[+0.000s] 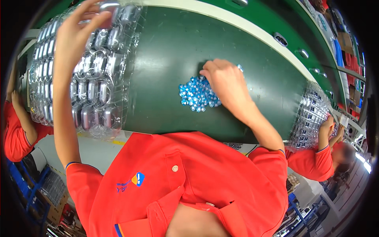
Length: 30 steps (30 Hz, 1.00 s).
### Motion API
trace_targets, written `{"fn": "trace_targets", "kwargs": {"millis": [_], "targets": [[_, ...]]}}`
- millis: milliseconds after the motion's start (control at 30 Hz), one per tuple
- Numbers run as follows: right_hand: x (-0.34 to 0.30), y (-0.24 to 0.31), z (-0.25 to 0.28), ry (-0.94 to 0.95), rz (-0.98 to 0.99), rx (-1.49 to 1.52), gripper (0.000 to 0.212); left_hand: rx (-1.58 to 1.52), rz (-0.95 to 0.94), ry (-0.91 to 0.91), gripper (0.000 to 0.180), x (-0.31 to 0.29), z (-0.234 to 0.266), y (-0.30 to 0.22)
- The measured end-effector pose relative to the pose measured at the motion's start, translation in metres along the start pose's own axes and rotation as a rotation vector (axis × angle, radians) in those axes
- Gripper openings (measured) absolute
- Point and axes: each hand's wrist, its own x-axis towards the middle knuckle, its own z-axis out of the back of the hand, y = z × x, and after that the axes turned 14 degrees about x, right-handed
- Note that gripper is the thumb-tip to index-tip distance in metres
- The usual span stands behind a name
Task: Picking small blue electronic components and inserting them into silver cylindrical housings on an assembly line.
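Note:
My left hand [77, 33] is at the far left, above a clear plastic blister tray [125, 85]. Its thumb and fingers close on a glossy grey rounded casing [110, 6] at the tray's far end. Rows of similar grey casings [91, 91] fill the tray pockets. Mid-table lies a loose pile of small shiny blue pieces [197, 93]. My right hand [227, 81] is over the right side of this pile, its fingers curled and pinched together. What they hold, if anything, is hidden.
Beyond a pale rail [260, 29] runs a green belt [286, 23] carrying several grey casings. Another clear tray [306, 114] with small dark parts is at the right. Co-workers in red shirts sit at both sides, one with a hand [325, 126] by that tray.

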Motion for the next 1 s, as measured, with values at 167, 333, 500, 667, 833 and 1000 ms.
{"fn": "trace_targets", "kwargs": {"millis": [167,333,500,667,833,1000], "targets": [[-0.005,0.008,-0.01,-0.034,-0.076,-0.035,0.011,-0.316,-0.008,0.08,0.037,-0.005,-0.022,-0.035],[-0.002,0.01,-0.005,0.009,-0.077,-0.046,0.014,-0.415,-0.069,0.08,0.034,0.002,-0.041,-0.046],[0.015,0.005,0.028,-0.022,-0.123,0.114,0.02,-0.53,-0.014,0.114,0.035,0.002,-0.042,-0.043],[0.034,-0.035,0.041,-0.254,-0.261,0.075,0.024,-0.499,0.024,0.124,0.033,0.006,-0.046,-0.042],[0.045,-0.033,0.027,-0.171,-0.413,-0.046,0.024,-0.46,0.014,0.144,0.037,0.006,-0.053,-0.035],[0.051,-0.043,0.04,-0.093,-0.446,0.006,0.022,-0.425,-0.011,0.12,0.037,0.005,-0.053,-0.031]]}}
